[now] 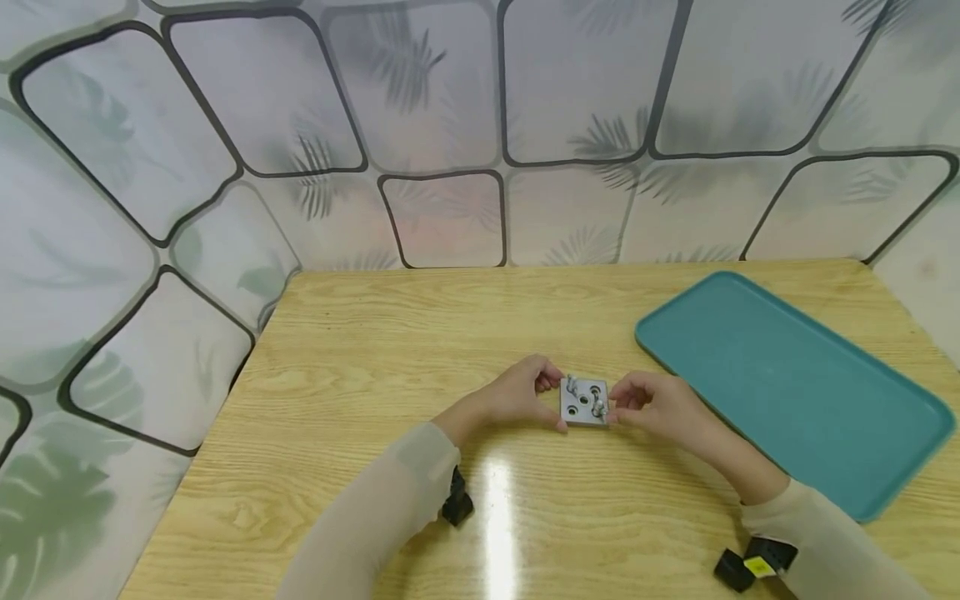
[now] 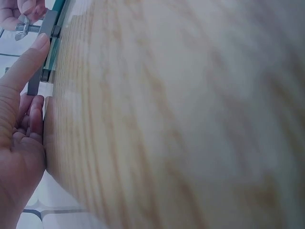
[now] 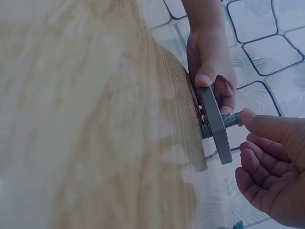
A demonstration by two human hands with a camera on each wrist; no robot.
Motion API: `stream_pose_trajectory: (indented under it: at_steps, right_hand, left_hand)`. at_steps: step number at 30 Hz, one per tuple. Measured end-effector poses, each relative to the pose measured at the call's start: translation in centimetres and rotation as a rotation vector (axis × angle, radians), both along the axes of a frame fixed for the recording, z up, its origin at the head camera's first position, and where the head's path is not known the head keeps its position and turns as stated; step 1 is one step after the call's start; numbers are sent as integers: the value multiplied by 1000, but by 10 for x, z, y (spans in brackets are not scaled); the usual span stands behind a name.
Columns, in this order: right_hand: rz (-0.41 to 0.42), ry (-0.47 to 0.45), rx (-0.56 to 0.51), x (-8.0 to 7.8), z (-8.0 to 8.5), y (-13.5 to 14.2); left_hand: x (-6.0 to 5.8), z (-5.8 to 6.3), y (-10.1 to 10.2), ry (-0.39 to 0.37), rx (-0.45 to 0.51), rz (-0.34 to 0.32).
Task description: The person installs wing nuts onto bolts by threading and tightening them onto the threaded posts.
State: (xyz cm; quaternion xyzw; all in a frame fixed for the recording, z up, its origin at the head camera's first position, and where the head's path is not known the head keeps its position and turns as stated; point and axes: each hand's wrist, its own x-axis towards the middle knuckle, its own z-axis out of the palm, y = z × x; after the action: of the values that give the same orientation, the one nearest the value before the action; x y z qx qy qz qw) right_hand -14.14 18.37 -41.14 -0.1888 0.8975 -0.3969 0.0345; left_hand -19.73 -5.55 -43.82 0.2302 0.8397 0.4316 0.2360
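A square grey metal plate [image 1: 586, 414] with several holes is held close over the table. My left hand [image 1: 521, 392] grips its left side, thumb on the near edge and fingers at the far edge. Two bolts with wing nuts stand up from the plate, one at the far left and one at the right. At the right one, my right hand [image 1: 660, 404] pinches the wing nut [image 2: 22, 27] on its threaded bolt [image 3: 232, 120]. In the right wrist view the thumb lies at the bolt's end, the other fingers loosely curled below. Bolt heads [image 3: 206, 130] protrude underneath the plate.
A teal rectangular tray [image 1: 780, 375] lies angled on the right of the wooden table [image 1: 360, 375], close by the right forearm. Behind the table hangs a patterned wall covering [image 1: 442, 100]. Black wrist cameras [image 1: 457, 500] sit on both sleeves.
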Motion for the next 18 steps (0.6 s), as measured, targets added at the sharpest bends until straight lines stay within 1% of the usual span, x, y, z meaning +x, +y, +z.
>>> stream_pose_trajectory:
  at_steps: [5, 9, 14, 18]
  right_hand:
    - [-8, -21, -1, -5, -3, -2]
    - [-8, -30, 6, -6, -2, -6]
    - [-15, -16, 22, -5, 1, -7]
    - [-9, 3, 39, -1, 2, -6]
  left_hand:
    - [0, 0, -1, -14, 2, -1]
    - [1, 1, -1, -23, 8, 1]
    - [1, 1, -1, -17, 8, -1]
    - [1, 1, -1, -11, 2, 1]
